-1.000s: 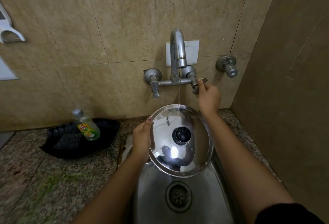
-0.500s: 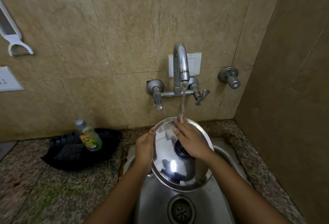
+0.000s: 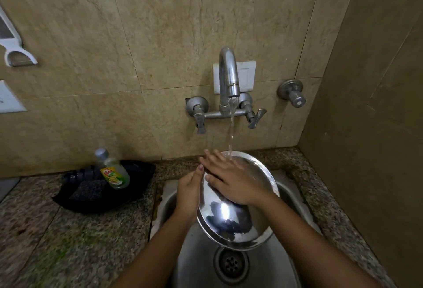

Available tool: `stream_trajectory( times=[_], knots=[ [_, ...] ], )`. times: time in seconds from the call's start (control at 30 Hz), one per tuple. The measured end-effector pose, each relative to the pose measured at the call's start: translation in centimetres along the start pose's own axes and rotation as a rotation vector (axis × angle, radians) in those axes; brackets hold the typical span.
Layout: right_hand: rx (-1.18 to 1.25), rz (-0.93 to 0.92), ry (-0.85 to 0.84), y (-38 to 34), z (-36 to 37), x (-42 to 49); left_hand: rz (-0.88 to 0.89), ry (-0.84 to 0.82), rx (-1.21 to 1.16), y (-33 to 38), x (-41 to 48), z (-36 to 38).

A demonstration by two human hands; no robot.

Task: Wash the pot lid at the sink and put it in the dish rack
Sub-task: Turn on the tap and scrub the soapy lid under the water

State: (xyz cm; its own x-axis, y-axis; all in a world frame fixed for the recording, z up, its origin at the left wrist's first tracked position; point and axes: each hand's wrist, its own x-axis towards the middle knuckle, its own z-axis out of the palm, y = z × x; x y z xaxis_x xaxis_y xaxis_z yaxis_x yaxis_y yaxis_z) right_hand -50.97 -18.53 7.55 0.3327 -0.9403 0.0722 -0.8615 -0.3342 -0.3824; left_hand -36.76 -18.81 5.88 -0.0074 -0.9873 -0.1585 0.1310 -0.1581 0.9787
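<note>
Steel lid (image 3: 238, 221) over sink (image 3: 199, 262); soap bottle (image 3: 113, 169) left.

One readable mark only: red brand lettering "Vim" on the yellow-green label of the clear dish soap bottle (image 3: 113, 169), at about 9 o'clock from the sink (image 3: 196, 264), leaning in the black tray (image 3: 137, 196) on the counter. Smaller print and the lime picture below the logo are too small to read. White plate (image 3: 246, 77) behind the tap at 12 o'clock: blank, no text. Socket plate (image 3: 9, 97) at far left edge: marks too blurred to read. No other text, numbers or signs legible.
</note>
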Motion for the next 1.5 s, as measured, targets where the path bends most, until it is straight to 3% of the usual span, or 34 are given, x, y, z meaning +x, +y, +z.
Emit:
stream_trajectory(
  times=[0.07, 0.17, 0.23, 0.43, 0.5, 0.57, 0.67, 0.83, 1.1, 1.3, 1.5],
  knots=[
    [0.03, 0.004, 0.031, 0.6, -0.2, 0.5, -0.004, 0.013, -0.008, 0.0, -0.1, -0.2],
    [0.186, 0.332, 0.152, 3.7, -0.3, 1.4, -0.009, 0.077, -0.007, -0.2, 0.1, -1.0],
    [0.123, 0.451, 0.168, 4.8, -0.1, 1.8, -0.01, 0.102, 0.011, -0.3, 0.2, -1.4],
    [0.107, -0.027, -0.025, 0.2, -0.4, 3.2, 0.027, 0.046, 0.053, -0.6, -0.1, -0.6],
    [0.173, 0.083, 0.118, 1.4, -0.7, 3.2, 0.027, 0.077, 0.041, -0.6, 0.0, -1.0],
    [0.25, 0.339, 0.354, 3.6, -0.5, 2.1, 0.019, 0.147, 0.019, -0.7, 0.1, -1.6],
    [0.573, 0.582, 0.514, 5.3, 0.5, 0.5, -0.027, 0.257, -0.126, -0.7, 0.4, -1.9],
    [0.788, 0.604, 0.578, 6.1, -0.3, 1.1, 0.005, 0.152, 0.001, -0.9, 0.1, -1.6],
    [0.591, 0.265, 0.085, 4.8, -2.6, 3.5, -0.041, -0.023, 0.149, 0.8, 2.0, -1.2],
    [0.132, 0.171, 0.259, 5.2, 0.7, 1.0, -0.053, 0.154, 0.023, -0.7, 2.0, -2.0],
    [0.067, 0.28, 0.267, 4.0, 5.4, -4.7, -0.113, 0.42, -0.184, -0.9, 2.1, -2.6]
  ],
)
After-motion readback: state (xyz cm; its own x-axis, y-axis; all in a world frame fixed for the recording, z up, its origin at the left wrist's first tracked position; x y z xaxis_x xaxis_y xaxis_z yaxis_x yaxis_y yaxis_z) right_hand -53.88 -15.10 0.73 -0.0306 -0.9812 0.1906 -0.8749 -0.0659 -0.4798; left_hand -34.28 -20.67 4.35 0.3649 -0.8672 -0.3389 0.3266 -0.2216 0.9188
